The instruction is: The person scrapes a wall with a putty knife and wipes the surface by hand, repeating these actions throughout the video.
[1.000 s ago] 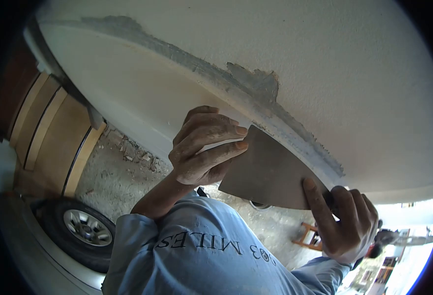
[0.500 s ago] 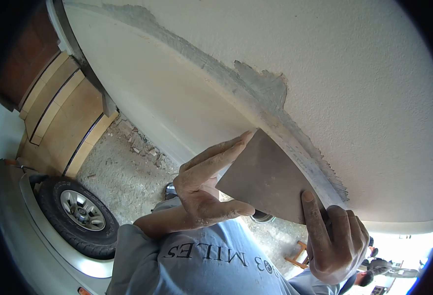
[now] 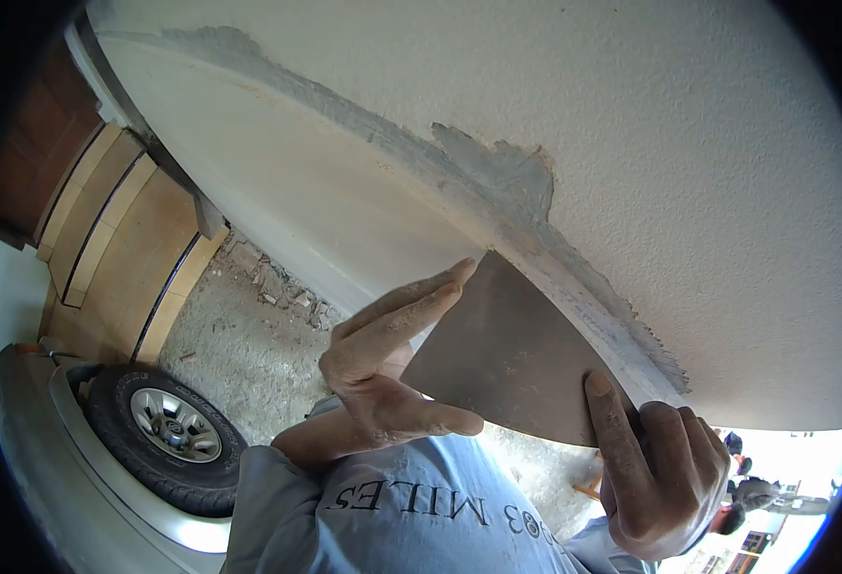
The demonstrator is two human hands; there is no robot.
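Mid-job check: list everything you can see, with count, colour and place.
Metal blade: one, grey, between the hands
Wall: one, off-white, across the top
Rough band: one, grey, along the wall
Door-like panel: one, reddish-brown, upper left
Steps: several, tan, left
Rubble: uncounted, pale, by the wall's foot
Floor: one, grey, below
Vehicle: one, silver, lower left
Wheel: one, black and silver, on the vehicle
Lower-right background: too small to tell
Shirt: one, light blue, bottom
Left hand: one, dusty, blade's left edge
Right hand: one, dusty, gripping blade's right end

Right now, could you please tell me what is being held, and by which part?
The right hand grips the scraper at its narrow end, forefinger on the blade; whether the left hand touches it cannot be told.
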